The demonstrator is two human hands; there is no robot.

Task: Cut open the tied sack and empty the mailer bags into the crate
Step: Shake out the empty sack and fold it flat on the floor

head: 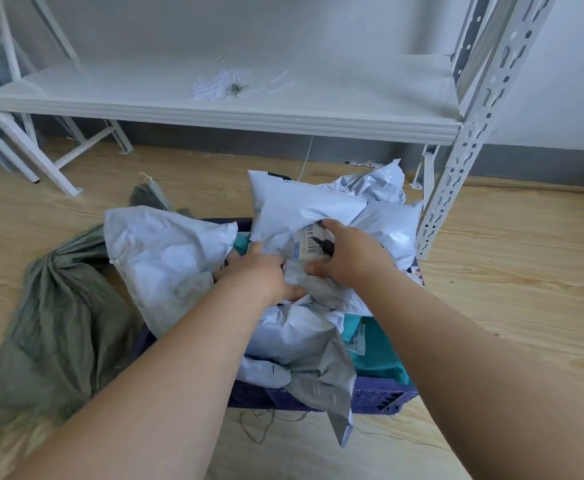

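- Your left hand is curled round the crumpled edge of a grey mailer bag on top of the pile, thumb toward you; the fingertips are buried in the plastic, so you cannot see how deep the hold goes.
- Your right hand grips the same bag by its barcode label, fingers folded over the far side.
- That bag lies at the middle of a heap of grey and teal mailer bags that fills the blue crate and rises above its rim; one grey bag droops over the near wall toward the floor.
- The green sack lies slack on the floor, to the left of the crate and touching it, looking emptied.
- By the look of it the emptying is nearly done and you are settling the pile. Next, press or shift the top bags inward so nothing slides out, and tuck the hanging one back.
- The floor is pale wood planking with loose thread near the crate.
- A white metal shelf stands behind, with paper scraps on it, against a grey wall.
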